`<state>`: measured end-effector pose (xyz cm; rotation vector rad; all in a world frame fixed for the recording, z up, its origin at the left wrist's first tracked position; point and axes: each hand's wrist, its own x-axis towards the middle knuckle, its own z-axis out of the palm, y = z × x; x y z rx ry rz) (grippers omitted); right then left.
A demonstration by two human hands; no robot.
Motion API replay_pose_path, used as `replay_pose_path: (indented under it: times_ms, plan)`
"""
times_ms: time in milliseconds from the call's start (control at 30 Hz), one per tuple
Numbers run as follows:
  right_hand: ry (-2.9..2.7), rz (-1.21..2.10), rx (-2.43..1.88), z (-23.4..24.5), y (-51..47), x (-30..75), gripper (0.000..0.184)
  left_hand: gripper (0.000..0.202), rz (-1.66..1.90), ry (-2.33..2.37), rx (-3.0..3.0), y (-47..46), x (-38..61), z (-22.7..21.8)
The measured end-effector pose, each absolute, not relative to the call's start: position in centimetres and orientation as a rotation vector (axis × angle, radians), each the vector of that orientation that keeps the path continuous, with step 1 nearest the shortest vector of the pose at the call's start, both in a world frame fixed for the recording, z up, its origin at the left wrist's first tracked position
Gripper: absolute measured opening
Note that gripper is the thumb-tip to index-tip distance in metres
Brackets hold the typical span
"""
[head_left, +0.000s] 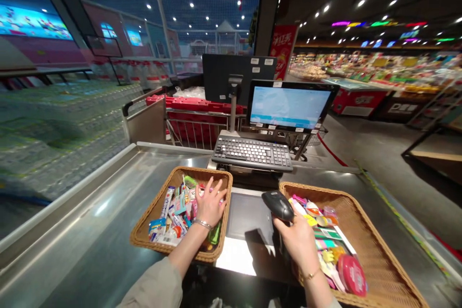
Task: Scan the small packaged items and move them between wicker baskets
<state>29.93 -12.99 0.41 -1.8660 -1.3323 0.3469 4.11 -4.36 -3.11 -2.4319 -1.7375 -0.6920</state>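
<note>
My left hand reaches into the left wicker basket, fingers spread over several small colourful snack packets; it holds nothing that I can see. My right hand is wrapped round the handle of a black barcode scanner, its head pointing up and away over the flat scan plate. The right wicker basket beside that hand holds more packets and a round red tin.
A keyboard and a lit monitor stand behind the baskets on the steel checkout counter. Red shopping baskets sit behind a metal rail. Stacked water bottles fill the left; shop aisles lie to the right.
</note>
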Motion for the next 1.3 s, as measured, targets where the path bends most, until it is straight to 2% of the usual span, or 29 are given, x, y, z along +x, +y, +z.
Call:
replay_pose_path:
  times_ms: [600, 800, 900, 1300]
  plan:
    - [-1.414, 0.482, -1.815, 0.0, -10.8, 27.1, 0.037, 0.033, -0.095, -1.821, -2.381, -2.9, -5.1, -5.7]
    - [-1.426, 0.498, -1.814, -0.2, -10.6, 26.9, 0.039, 0.069, 0.147, -1.836, -2.412, -2.2, -5.9, -7.1]
    - [-1.421, 0.504, -1.814, -0.2, -10.5, 26.9, 0.038, 0.078, 0.225, -1.864, -2.407, -2.1, -6.3, -7.9]
    - [-1.376, 0.532, -1.849, -0.3, -10.8, 27.4, 0.044, 0.061, 0.293, -1.846, -2.430, -1.6, -6.4, -8.5]
